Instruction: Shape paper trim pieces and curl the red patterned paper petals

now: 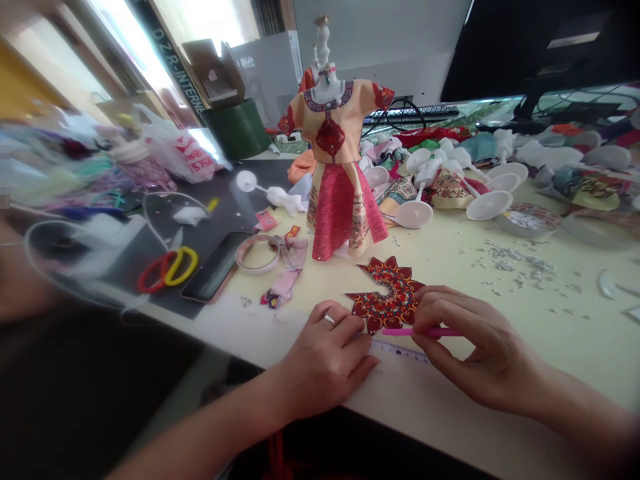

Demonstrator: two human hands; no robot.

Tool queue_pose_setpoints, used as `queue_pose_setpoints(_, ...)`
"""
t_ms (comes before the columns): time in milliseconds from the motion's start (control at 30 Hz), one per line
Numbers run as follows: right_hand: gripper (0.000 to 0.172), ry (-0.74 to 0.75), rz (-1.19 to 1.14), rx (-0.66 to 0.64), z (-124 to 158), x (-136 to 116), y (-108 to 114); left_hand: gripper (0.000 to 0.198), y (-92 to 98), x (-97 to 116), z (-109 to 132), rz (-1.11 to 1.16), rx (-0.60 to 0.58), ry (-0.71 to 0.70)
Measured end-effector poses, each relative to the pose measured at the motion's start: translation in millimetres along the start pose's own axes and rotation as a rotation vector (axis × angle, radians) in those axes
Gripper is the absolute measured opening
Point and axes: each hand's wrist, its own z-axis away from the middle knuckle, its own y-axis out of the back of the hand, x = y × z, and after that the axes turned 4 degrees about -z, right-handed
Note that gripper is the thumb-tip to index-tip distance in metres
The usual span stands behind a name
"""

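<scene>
Pink slim stick, most likely a pen (pixel 421 331), lies pinched between the thumb and fingers of the right hand (pixel 473 343), a narrow grip, running across the lower edge of a red-and-gold scalloped cut-out (pixel 387 297). Its tip is hidden behind the fingers, so I cannot tell whether it touches the cut-out. Just below the grip, a clear ruler (pixel 400 351) lies flat, its left end tucked beneath the left hand (pixel 324 353). That hand, with a ring (pixel 329 319) on one finger, rests curled against the cut-out's lower left edge; whether it is pinching anything or only pressing down is hard to make out.

Beyond the hands, on a pale yellow tabletop (pixel 460 257), silver sequins (pixel 515 263) scatter to the right of the grip. Straight ahead stands a miniature red and cream dress on a white stand (pixel 330 150). Left of the grip lie a roll of tape (pixel 257 255), a phone (pixel 215 267) and red and yellow loop handles (pixel 167 267), their other ends out of sight. Further left, the heaped items blur.
</scene>
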Motion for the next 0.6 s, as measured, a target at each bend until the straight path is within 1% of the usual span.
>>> queue_pose_setpoints(300,0.016,0.023,-0.009,-0.021,-2.5,-0.8,0.6,0.016,0.4,0.5,0.5,0.003,0.003,0.005)
queue_pose_setpoints(600,0.015,0.02,-0.009,-0.014,-1.7,-1.6,1.1,0.02,-0.6,1.8,0.6,-0.038,-0.003,-0.004)
